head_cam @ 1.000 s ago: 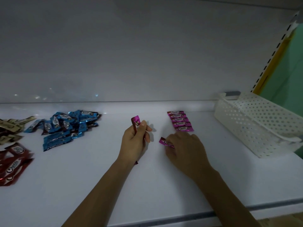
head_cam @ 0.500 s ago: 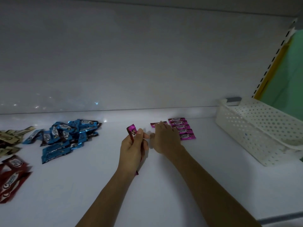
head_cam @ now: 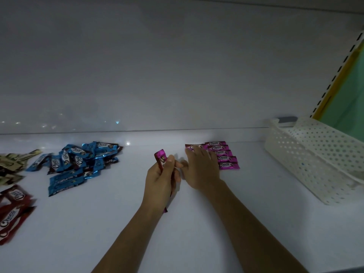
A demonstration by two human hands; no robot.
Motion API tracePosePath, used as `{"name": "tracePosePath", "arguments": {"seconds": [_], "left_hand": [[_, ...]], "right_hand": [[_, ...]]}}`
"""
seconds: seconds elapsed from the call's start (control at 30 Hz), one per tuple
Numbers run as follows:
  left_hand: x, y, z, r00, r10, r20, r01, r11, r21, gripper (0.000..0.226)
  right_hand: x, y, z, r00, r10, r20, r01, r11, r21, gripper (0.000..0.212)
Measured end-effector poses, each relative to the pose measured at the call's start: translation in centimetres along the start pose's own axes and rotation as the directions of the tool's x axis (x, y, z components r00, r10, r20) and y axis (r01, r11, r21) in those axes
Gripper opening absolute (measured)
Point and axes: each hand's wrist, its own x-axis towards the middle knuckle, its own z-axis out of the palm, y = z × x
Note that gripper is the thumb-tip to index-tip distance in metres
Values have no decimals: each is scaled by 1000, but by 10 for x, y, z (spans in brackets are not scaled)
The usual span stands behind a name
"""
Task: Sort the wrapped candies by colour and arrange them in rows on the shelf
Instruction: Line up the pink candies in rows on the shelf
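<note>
My left hand grips a small bunch of pink wrapped candies, held upright above the white shelf. My right hand lies with straight fingers on a single pink candy at the back, just left of a neat column of several pink candies. A loose heap of blue candies lies to the left. Red candies and gold candies sit at the far left edge.
A white perforated plastic basket stands at the right end of the shelf. The white back wall rises directly behind the candies. The shelf's front edge runs along the bottom right.
My right hand carried one pink candy from the front of the pink column to the back and laid it to the left of the column's top. My left hand barely moved.
</note>
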Motion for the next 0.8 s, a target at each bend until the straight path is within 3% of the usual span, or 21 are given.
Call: {"name": "tracePosePath", "arguments": {"seconds": [0.57,0.8], "left_hand": [[-1,-1,0,1000,-12,-4,12,1000,27,36],[-1,-1,0,1000,0,3,0,1000,16,36]], "right_hand": [[4,5,2,998,8,56,-16,990,138,48],[5,5,3,999,-13,34,10,995,101,47]]}}
